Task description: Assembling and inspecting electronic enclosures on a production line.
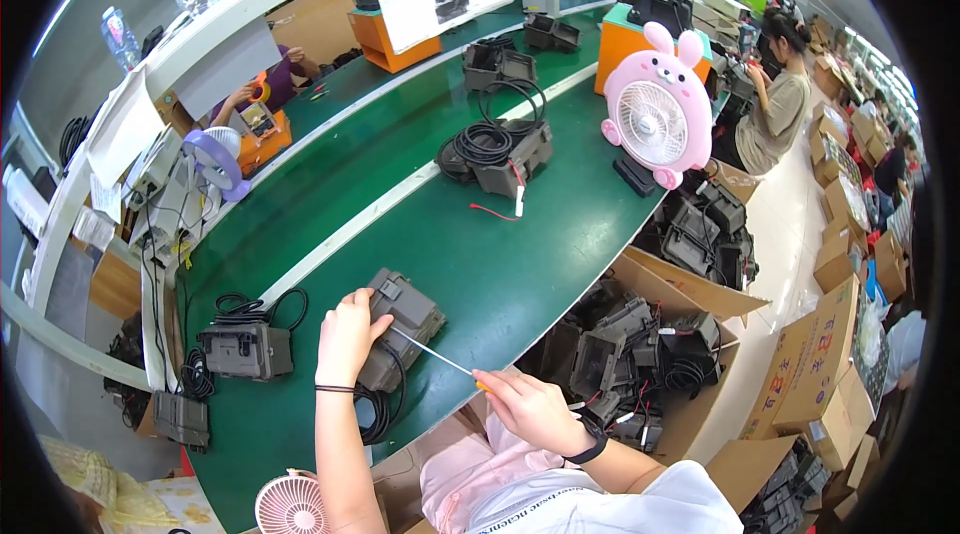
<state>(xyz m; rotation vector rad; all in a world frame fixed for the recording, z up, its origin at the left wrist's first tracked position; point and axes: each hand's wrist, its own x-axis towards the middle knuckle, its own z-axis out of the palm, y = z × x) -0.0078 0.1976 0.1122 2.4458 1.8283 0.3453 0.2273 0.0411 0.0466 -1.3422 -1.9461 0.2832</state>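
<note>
A dark grey plastic box (412, 312) with latches lies on the green bench in front of me. My left hand (348, 336) grips its left end, the fingers on top and the thumb toward the middle. A black cable (378, 420) coils beside the box on its near side. My right hand (528, 406) is closed round the handle of a screwdriver (432, 351), and a bit of orange handle shows. Its thin metal shaft slants up and left to the box, close to my left thumb. Whether the tip sits in a screw is too small to tell.
More grey boxes with cables stand on the green bench (340, 234), one (246, 350) at the left and one (512, 159) farther off. A pink rabbit-shaped fan (655, 114) stands at the far right edge. An open carton (690, 424) of grey boxes is at my right. Co-workers sit beyond.
</note>
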